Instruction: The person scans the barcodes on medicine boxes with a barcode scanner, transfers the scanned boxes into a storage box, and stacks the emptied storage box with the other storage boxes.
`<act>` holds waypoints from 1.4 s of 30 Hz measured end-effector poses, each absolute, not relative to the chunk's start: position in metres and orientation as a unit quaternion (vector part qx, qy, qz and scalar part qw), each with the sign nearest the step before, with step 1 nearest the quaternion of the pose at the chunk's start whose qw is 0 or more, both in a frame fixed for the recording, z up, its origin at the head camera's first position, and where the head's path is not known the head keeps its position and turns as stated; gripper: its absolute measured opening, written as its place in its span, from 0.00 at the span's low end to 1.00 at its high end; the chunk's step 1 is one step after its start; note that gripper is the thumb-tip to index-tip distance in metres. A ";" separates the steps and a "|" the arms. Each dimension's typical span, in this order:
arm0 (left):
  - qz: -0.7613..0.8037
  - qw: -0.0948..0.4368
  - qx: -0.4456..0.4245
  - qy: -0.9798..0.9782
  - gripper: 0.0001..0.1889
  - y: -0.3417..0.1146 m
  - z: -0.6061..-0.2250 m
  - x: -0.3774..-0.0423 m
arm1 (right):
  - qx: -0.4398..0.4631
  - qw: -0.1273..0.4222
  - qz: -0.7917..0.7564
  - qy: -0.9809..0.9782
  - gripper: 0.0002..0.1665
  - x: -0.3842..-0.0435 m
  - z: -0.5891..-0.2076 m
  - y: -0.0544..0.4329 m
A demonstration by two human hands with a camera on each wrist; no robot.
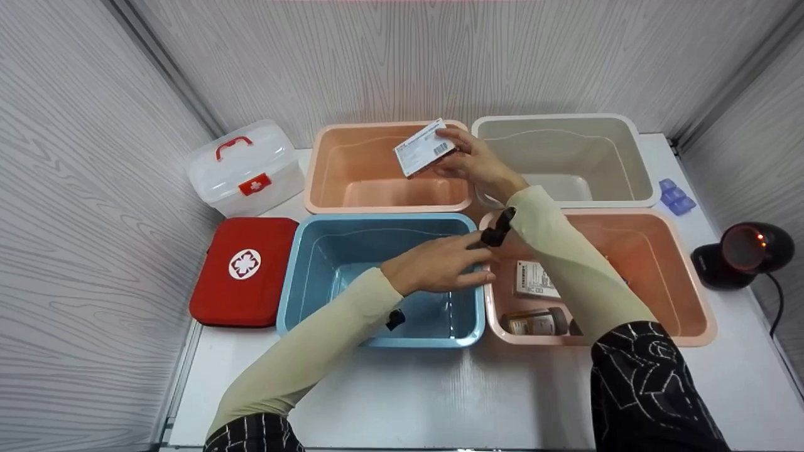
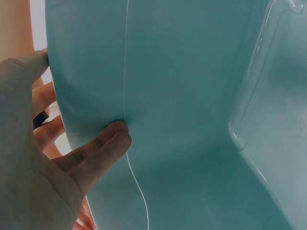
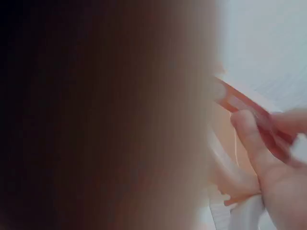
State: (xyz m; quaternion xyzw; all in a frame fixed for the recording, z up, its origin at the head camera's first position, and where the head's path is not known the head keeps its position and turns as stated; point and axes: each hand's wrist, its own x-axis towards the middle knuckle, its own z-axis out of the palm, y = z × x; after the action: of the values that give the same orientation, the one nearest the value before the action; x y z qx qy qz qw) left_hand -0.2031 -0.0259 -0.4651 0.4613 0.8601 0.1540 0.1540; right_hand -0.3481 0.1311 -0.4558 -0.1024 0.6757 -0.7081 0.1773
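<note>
A flat white medicine box [image 1: 422,149] with printed text and a barcode is pinched between the thumb and fingers of my right hand [image 1: 477,162]. It is tilted above the back peach bin [image 1: 388,209]. In the right wrist view, the box's narrow reddish edge [image 3: 242,103] shows beside the thumb; a dark blur covers much of that view. My left hand [image 1: 443,263] lies across the right rim of the blue bin [image 1: 383,342], its fingers extended. The left wrist view shows two fingertips [image 2: 120,134] against the bin's inner wall and other fingers beyond the rim.
The front-right peach bin [image 1: 706,326] holds a white box [image 1: 534,279] and a brown pill bottle [image 1: 537,322]. A beige bin [image 1: 565,150] stands behind it. Around them are a red first-aid case [image 1: 220,285], a clear medical box [image 1: 251,163], a purple pill organizer [image 1: 677,198] and a black scanner [image 1: 741,251].
</note>
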 end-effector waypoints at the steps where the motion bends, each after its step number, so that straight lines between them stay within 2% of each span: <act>1: 0.156 0.156 0.462 0.859 0.28 -0.026 -0.465 -0.203 | -0.110 0.185 -0.704 0.677 0.38 -0.347 -0.456 0.133; 3: 0.157 0.158 0.461 0.859 0.28 -0.027 -0.465 -0.202 | -0.132 0.191 -0.687 0.689 0.38 -0.345 -0.458 0.138; 10: 0.151 0.158 0.457 0.862 0.28 -0.027 -0.464 -0.200 | -0.170 0.148 -0.680 0.698 0.29 -0.331 -0.457 0.169; 13: 0.152 0.162 0.451 0.864 0.27 -0.027 -0.465 -0.199 | -0.188 0.146 -0.650 0.722 0.25 -0.318 -0.456 0.190; 24: 0.151 0.170 0.448 0.865 0.27 -0.025 -0.465 -0.200 | -0.271 0.215 -0.616 0.707 0.18 -0.273 -0.459 0.267; 30: 0.150 0.169 0.446 0.866 0.28 -0.025 -0.465 -0.201 | -0.290 0.298 -0.541 0.731 0.21 -0.259 -0.457 0.290; 36: 0.150 0.164 0.449 0.866 0.29 -0.025 -0.466 -0.200 | -0.297 0.352 -0.365 0.809 0.24 -0.246 -0.474 0.298; 38: 0.151 0.164 0.448 0.866 0.29 -0.025 -0.466 -0.200 | -0.343 0.347 -0.287 0.824 0.27 -0.243 -0.483 0.295; 42: 0.154 0.164 0.445 0.867 0.28 -0.025 -0.467 -0.199 | -0.427 0.291 -0.156 0.842 0.35 -0.236 -0.502 0.286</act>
State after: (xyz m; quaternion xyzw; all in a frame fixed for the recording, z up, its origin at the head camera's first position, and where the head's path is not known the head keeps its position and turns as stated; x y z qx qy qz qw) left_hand -0.1989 -0.0252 -0.4668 0.4453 0.8666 0.1541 0.1643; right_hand -0.2358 0.2858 -0.5023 -0.4271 0.8419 -0.1563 0.2906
